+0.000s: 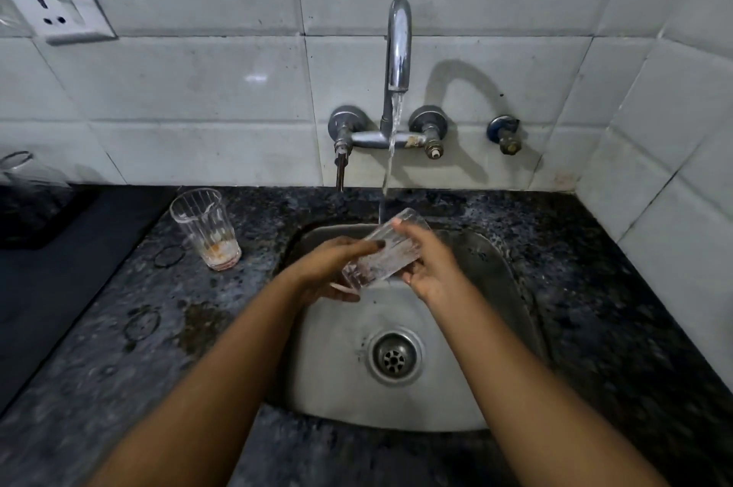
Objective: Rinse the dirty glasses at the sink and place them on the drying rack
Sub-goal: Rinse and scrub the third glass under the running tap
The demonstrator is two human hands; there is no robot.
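Over the steel sink (492, 288) I hold a clear ribbed glass (386, 254) tilted on its side, base toward the wall, under the water running from the tap (398, 46). My left hand (337, 268) grips its rim end and my right hand (430, 268) wraps its far side. A second ribbed glass (206, 228) with orange residue at the bottom stands upright on the dark counter left of the sink. Another glass (23, 177) sits on the black drying rack (43, 216) at the far left edge.
Dark speckled stone counter (158, 328) surrounds the sink, with wet ring marks left of the basin. The drain (394, 357) lies below my hands. Tap valves (347, 125) and a side valve (505, 133) stick out of the tiled wall. A wall socket (59, 10) is at upper left.
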